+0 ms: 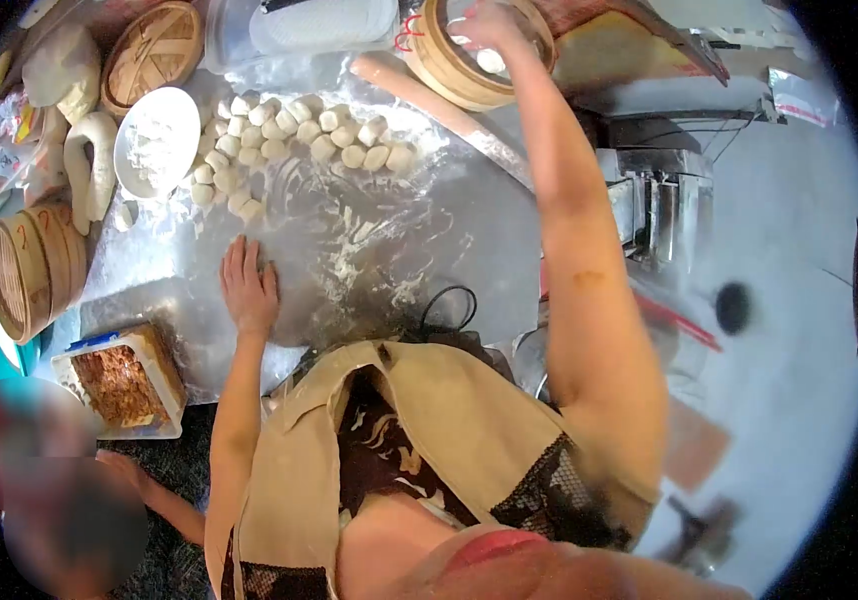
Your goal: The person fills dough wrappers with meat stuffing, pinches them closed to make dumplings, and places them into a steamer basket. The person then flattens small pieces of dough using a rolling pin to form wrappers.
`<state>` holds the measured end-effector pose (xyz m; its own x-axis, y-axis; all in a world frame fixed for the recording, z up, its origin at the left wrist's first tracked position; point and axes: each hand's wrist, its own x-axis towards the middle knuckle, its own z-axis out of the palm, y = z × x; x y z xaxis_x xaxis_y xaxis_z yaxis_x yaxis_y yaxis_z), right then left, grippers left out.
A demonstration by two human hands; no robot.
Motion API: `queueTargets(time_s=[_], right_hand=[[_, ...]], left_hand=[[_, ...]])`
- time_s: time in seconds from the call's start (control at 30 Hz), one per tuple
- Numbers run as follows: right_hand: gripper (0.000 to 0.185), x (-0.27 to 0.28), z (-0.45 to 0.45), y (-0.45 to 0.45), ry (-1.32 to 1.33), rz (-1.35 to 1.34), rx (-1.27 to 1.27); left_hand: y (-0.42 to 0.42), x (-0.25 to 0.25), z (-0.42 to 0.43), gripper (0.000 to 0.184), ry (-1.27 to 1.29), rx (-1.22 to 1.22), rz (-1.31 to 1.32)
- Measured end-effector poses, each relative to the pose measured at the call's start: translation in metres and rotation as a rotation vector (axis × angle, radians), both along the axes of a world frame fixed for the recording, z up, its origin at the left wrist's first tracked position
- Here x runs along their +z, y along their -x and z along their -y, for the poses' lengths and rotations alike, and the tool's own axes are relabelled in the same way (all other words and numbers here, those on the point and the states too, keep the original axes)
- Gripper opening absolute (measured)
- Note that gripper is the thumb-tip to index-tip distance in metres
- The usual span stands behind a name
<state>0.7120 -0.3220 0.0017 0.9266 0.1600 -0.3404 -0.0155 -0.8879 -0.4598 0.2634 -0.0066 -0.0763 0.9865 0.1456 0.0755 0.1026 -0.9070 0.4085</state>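
My left hand (pixel 249 287) lies flat on the floured metal tabletop (pixel 289 235), fingers stretched out, holding nothing. Beyond it sit several small pale dough pieces (pixel 274 150), grouped in rows. My right arm reaches far forward, and my right hand (pixel 487 24) is inside a round bamboo steamer (pixel 436 72). Its fingers are curled downward; what they grip, if anything, is too small to make out. A white dough ball (pixel 491 61) rests in the steamer just below that hand. Beside the steamer lies a long wooden rolling pin (pixel 439 115).
A white bowl of flour (pixel 157 143) and a thick dough roll (pixel 99 165) are at the left. Stacked bamboo steamers (pixel 34 265) and a tub of brown filling (pixel 119 385) stand along the left edge. Another person's hand (pixel 124 470) is near the tub. A metal machine (pixel 664 205) stands right.
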Motion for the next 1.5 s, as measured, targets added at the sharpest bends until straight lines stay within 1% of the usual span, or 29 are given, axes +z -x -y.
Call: queueTargets(time_s=[0.03,0.17,0.23,0.3,0.33,0.37,0.4,0.43,0.5,0.53,0.6,0.67,0.7,0.73,0.77,0.8,0.83,0.87,0.93,1.0,1.07,1.2,1.27,1.3,1.33,1.37,1.4,1.47,1.5], right_hand=[[0.038,-0.006,0.0,-0.004,0.141,-0.032,0.065],[0.04,0.007,-0.005,0.01,0.121,0.013,0.032],[0.044,0.032,-0.011,0.025,0.437,0.144,0.099],[0.05,0.045,-0.009,0.043,0.222,0.224,-0.015],[0.044,0.018,0.003,0.027,0.355,0.462,0.13],[0.045,0.042,-0.014,0.068,0.127,0.648,0.025],[0.034,0.033,-0.015,0.088,0.02,0.947,0.019],[0.022,0.041,-0.022,0.122,-0.035,0.924,0.061],[0.014,0.022,-0.027,0.187,-0.132,0.763,0.173],[0.014,0.012,-0.029,0.217,-0.145,0.708,0.156],[0.013,-0.009,-0.018,0.255,-0.134,0.639,0.131],[0.013,-0.031,-0.002,0.275,-0.232,0.661,0.052],[0.03,-0.039,0.014,0.279,-0.101,0.735,0.102],[0.03,-0.04,0.026,0.281,-0.098,0.736,0.094],[0.042,-0.042,0.038,0.281,0.074,0.795,0.097],[0.055,-0.045,0.05,0.277,0.239,0.848,0.104],[0.072,-0.052,0.071,0.271,0.259,0.722,0.103],[0.072,-0.057,0.083,0.262,0.238,0.72,0.107],[0.068,-0.069,0.099,0.253,0.286,0.58,0.073],[0.066,-0.083,0.107,0.242,0.263,0.519,0.058],[0.064,-0.087,0.106,0.248,0.246,0.48,0.02],[0.052,-0.069,0.117,0.294,0.146,0.633,0.068],[0.048,-0.047,0.125,0.339,0.131,0.657,0.106],[0.046,-0.026,0.118,0.356,0.112,0.542,0.208],[0.045,-0.016,0.11,0.367,0.089,0.426,0.308],[0.045,-0.02,0.103,0.378,0.086,0.43,0.296],[0.045,-0.029,0.095,0.388,0.093,0.435,0.391],[0.045,-0.036,0.074,0.399,0.092,0.454,0.476],[0.044,-0.038,0.061,0.403,0.106,0.332,0.509]], left_hand=[[-0.001,0.001,0.0,0.044,-0.004,0.003,-0.022],[-0.003,0.008,0.001,0.045,0.005,0.016,-0.062],[-0.004,-0.006,0.001,0.046,0.013,0.008,-0.051],[-0.004,-0.009,-0.006,0.049,0.032,0.008,-0.077],[-0.005,-0.005,-0.005,0.051,0.045,0.016,-0.121],[-0.004,-0.001,-0.004,0.053,0.036,0.035,-0.123],[-0.006,0.002,0.0,0.056,0.033,0.043,-0.118],[-0.008,0.002,0.004,0.059,0.001,0.061,-0.128],[-0.016,-0.001,0.022,0.064,0.004,0.08,-0.13],[-0.024,-0.001,0.037,0.066,0.04,0.091,-0.122],[-0.045,-0.001,0.071,0.068,0.04,-0.048,-0.09],[-0.057,-0.027,0.108,0.069,0.014,-0.219,0.009],[-0.056,-0.022,0.12,0.069,0.018,-0.227,0.01],[-0.051,-0.012,0.13,0.066,-0.025,-0.504,-0.059],[-0.046,-0.006,0.135,0.063,-0.072,-0.777,-0.129],[-0.034,-0.009,0.128,0.063,-0.078,-0.771,-0.134],[-0.015,-0.018,0.108,0.061,0.06,-0.767,-0.056],[0.0,-0.023,0.085,0.06,0.193,-0.759,0.023],[0.004,-0.013,0.035,0.058,0.103,-0.483,-0.137],[-0.011,0.003,0.015,0.055,-0.002,-0.028,-0.041],[-0.04,0.0,-0.001,0.061,0.161,0.103,0.16],[-0.108,0.026,-0.012,0.058,-0.009,0.015,0.034],[-0.123,0.029,-0.021,0.055,-0.216,-0.166,-0.357],[-0.125,0.029,-0.024,0.055,-0.219,-0.175,-0.355],[-0.127,0.03,-0.028,0.052,-0.208,-0.183,-0.414],[-0.127,0.031,-0.031,0.05,-0.199,-0.193,-0.471],[-0.123,0.024,-0.035,0.05,-0.208,-0.199,-0.467],[-0.109,0.0,-0.037,0.049,0.143,-0.128,-0.271],[-0.101,0.002,-0.031,0.049,0.132,-0.134,-0.263]])
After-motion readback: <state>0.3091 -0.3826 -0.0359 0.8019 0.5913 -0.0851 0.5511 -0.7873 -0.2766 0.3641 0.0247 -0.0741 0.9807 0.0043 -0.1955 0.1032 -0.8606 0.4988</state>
